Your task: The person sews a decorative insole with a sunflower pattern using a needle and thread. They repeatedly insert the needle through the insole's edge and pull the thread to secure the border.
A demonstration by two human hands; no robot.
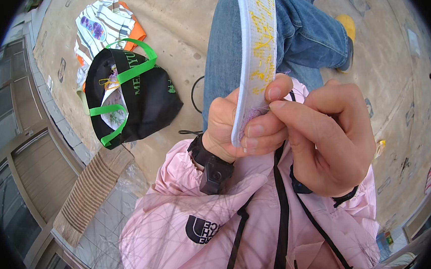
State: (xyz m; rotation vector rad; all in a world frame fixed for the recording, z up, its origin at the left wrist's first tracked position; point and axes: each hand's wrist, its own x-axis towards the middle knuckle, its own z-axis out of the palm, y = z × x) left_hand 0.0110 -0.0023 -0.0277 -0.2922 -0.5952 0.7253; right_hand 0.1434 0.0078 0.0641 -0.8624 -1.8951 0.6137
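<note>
My left hand (222, 124) is gripping an embroidered insole (259, 45); my right hand (334, 135) is curling beside purple thread (257, 113), hold unclear.

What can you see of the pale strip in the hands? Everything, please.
The pale strip is long, flat and whitish, with a mesh-like, fabric-looking face and a smooth, pale bluish-white border along its left edge. Yellow stitch-like marks run down the face; purple thread bunches near the lower end. It stands roughly upright, before a jeans leg, its top cut off by the frame. The left hand grips the lower end; the right hand's fingertips are at the purple thread, contact unclear.
</note>
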